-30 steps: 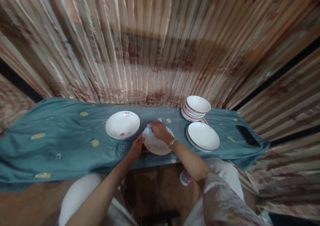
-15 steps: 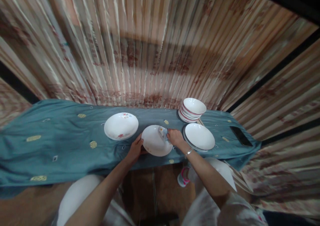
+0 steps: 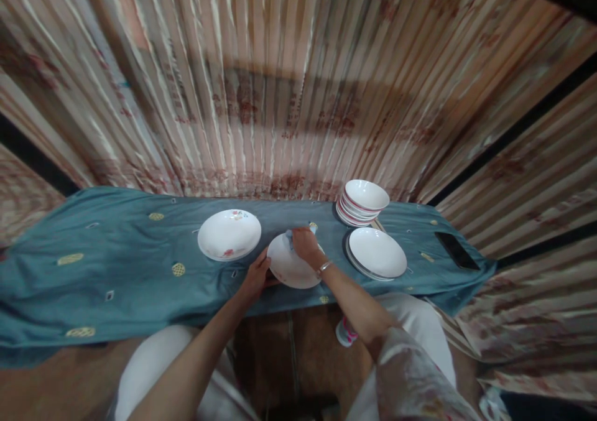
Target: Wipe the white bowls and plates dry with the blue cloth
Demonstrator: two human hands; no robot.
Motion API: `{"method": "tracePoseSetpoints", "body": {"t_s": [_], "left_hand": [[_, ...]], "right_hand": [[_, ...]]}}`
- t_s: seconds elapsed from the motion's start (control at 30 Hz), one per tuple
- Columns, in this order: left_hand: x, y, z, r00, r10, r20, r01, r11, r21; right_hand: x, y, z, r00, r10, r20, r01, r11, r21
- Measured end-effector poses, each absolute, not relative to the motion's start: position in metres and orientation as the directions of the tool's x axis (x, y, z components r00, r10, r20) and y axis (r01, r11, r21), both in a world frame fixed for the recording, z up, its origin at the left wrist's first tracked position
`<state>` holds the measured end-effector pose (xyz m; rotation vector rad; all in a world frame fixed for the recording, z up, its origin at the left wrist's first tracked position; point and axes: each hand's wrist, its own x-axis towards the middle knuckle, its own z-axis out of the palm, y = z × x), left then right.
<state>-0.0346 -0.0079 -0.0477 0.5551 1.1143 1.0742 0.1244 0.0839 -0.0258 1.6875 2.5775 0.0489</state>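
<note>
A white plate [image 3: 291,267] sits near the front edge of the worktop [image 3: 116,265], which is draped in a blue-green embroidered cloth, and everything else is best placed from this plate. The left hand [image 3: 254,278] grips the plate's near-left rim, fingers curled over the edge, apparently to keep it from sliding or turning. The right hand [image 3: 305,245] presses down on the plate's far side, closed around a small pale-blue cloth [image 3: 290,237] bunched beneath the fingers; a corner of it peeks out toward the plate's far-left rim. Holding the rim with one hand while pushing the rag with the other looks like a way to wipe the surface firmly.

Just left of this plate, slightly further back, lies a shallow white dish [image 3: 229,234] with small floral marks, alone on the cloth. Just right of the plate lies a short stack of plates [image 3: 377,254], white face up. Behind that stack, toward the striped curtain [image 3: 289,85], stands a taller pile of bowls [image 3: 362,202] with red-trimmed rims. Far right of the plate, well apart, a dark phone [image 3: 456,250] lies flat near the worktop's end.
</note>
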Motion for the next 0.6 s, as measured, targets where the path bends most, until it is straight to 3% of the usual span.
{"method": "tracePoseSetpoints", "body": {"t_s": [0.23, 0.4, 0.6], "left_hand": [[-0.034, -0.008, -0.045, 0.056, 0.891, -0.451, -0.429, 0.429, 0.795], [-0.034, -0.009, -0.043, 0.048, 0.879, -0.475, -0.455, 0.442, 0.773], [-0.031, -0.005, -0.040, 0.046, 0.840, -0.541, -0.476, 0.494, 0.728]], "right_hand": [[0.096, 0.073, -0.033, -0.435, 0.900, 0.022, 0.898, 0.436, -0.054], [0.087, 0.053, -0.039, -0.486, 0.863, 0.138, 0.811, 0.504, -0.295], [0.091, 0.034, -0.042, -0.461, 0.876, 0.144, 0.720, 0.464, -0.516]]}}
